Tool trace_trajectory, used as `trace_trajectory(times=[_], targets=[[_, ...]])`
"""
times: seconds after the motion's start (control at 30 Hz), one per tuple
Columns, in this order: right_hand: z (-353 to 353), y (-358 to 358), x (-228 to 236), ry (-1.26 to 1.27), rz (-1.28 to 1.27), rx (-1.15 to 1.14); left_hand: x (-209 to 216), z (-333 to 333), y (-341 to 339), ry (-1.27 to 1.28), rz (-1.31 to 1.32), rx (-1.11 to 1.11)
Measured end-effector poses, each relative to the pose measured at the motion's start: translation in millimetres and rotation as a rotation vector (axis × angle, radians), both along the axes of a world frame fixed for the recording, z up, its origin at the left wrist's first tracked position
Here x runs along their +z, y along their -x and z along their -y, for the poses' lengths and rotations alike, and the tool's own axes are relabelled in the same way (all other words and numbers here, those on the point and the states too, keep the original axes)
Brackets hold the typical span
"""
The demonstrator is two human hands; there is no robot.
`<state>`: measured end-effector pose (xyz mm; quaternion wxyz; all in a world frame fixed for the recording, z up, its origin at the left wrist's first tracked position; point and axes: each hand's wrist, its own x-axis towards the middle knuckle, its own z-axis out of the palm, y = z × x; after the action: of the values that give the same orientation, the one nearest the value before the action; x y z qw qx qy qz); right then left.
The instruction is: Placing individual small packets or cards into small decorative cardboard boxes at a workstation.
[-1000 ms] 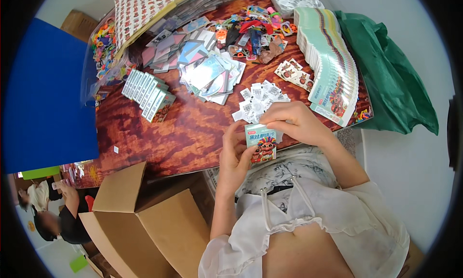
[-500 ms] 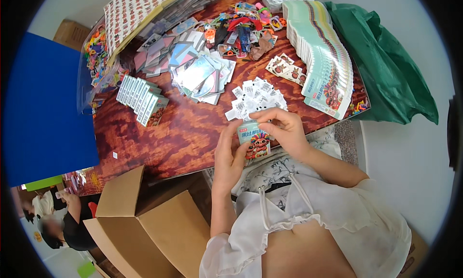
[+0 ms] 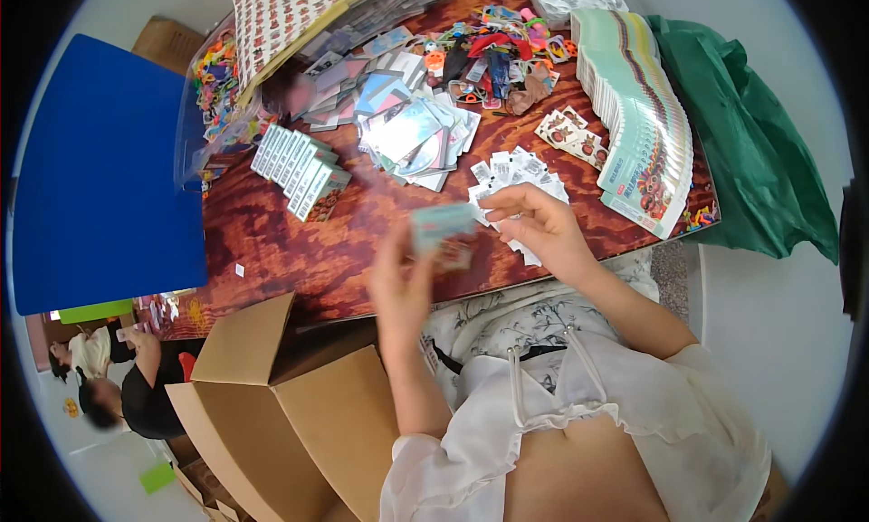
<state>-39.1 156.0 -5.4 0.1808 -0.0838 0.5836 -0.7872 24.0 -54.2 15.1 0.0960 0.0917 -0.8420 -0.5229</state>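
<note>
My left hand grips a small light-green printed box by its side, above the table's front edge. Motion smears both the box and the fingers. My right hand is just right of it, over a heap of small white printed packets. Its fingers are bent, with a gap between thumb and forefinger and nothing visible in them. Similar green boxes stand in a row at the left of the table.
Silvery and pastel card sleeves lie piled mid-table, with colourful trinkets behind. Flat green box blanks fan out at right, near sticker sheets and a green bag. An open carton stands below; other people sit far left.
My left hand has moved left with the green box, away from my right hand, whose fingers have come off the box's top. The whole view has shifted slightly.
</note>
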Motion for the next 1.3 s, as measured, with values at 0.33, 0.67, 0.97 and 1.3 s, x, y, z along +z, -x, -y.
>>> trace_trajectory(times=[0.33,0.67,0.97,1.3], targets=[[-24,-8,3,-0.28,-0.144,0.109,-26,104,57,0.823,-0.316,0.261],[-157,3,14,-1.343,-0.633,-0.445,-14,73,55,0.81,-0.313,0.263],[-161,5,5,-1.357,-0.522,-0.379,-2,-10,34,0.517,-0.371,0.014],[-160,10,15,-1.344,-0.657,-0.504,2,-22,18,0.351,-0.212,-0.085]])
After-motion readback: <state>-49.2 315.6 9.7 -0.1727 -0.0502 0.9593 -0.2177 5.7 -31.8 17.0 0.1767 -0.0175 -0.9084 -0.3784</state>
